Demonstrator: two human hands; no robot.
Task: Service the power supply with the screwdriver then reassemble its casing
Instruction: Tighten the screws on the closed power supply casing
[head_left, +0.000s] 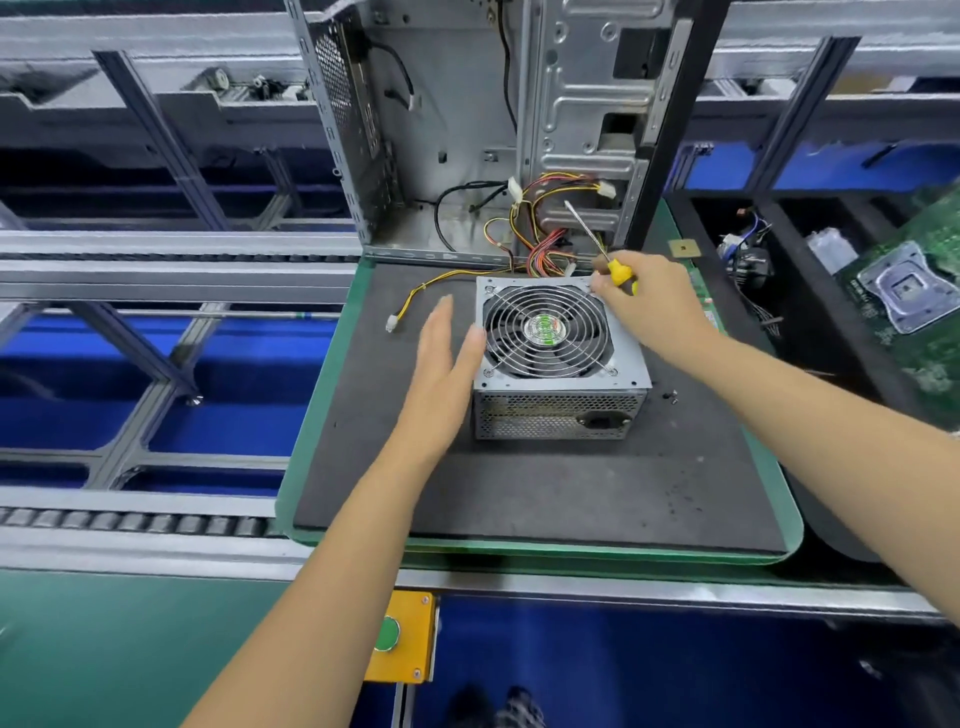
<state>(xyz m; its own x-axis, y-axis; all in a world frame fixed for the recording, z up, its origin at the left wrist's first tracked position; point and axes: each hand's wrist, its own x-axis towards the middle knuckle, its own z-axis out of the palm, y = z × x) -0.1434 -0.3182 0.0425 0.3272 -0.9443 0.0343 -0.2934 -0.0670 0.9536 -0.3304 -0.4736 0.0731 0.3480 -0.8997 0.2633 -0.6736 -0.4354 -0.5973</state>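
A grey power supply (558, 400) with a round fan grille on top sits on the dark foam mat (519, 493). Its coloured cable bundle (545, 249) runs back into an open computer case (467, 130). My left hand (441, 358) is flat with straight fingers, its thumb touching the unit's left top edge. Over the unit's far right corner, my right hand (649, 306) grips a yellow-handled screwdriver (602, 244), shaft pointing up and away.
Small loose screws (671, 396) lie on the mat right of the unit. A white connector (392, 323) lies at the mat's left. Bins with parts and a green circuit board (904, 296) stand at right. A conveyor frame runs at left, with a yellow button box (400, 636) below.
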